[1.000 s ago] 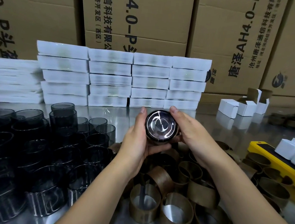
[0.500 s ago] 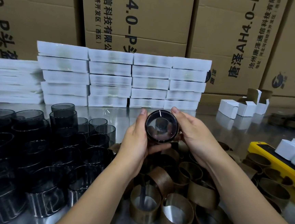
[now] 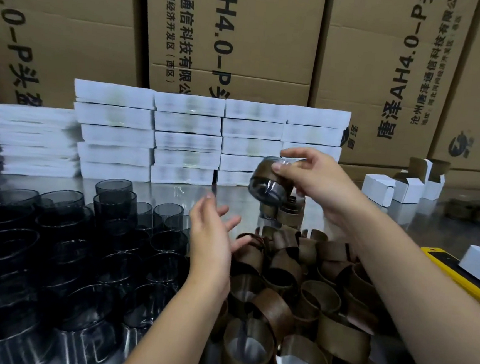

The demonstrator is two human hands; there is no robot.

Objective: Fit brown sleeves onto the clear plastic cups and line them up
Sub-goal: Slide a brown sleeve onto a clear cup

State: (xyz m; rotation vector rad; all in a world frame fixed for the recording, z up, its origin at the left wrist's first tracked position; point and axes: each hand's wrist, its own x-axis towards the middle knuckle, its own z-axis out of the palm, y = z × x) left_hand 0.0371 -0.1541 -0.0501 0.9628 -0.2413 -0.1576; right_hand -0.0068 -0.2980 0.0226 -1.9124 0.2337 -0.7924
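Right hand is gripping a probably sleeved cup, needing lining up beyond it; left hand is hanging open, empty.

Sleeved cup partly behind right fingers; yellow tray cut by edge.

Brown is shown by the sleeves, a smoky grey tint by the clear cups, white by the flat boxes, black lettering by the tan cartons, yellow by the tray, and silver by the desk.
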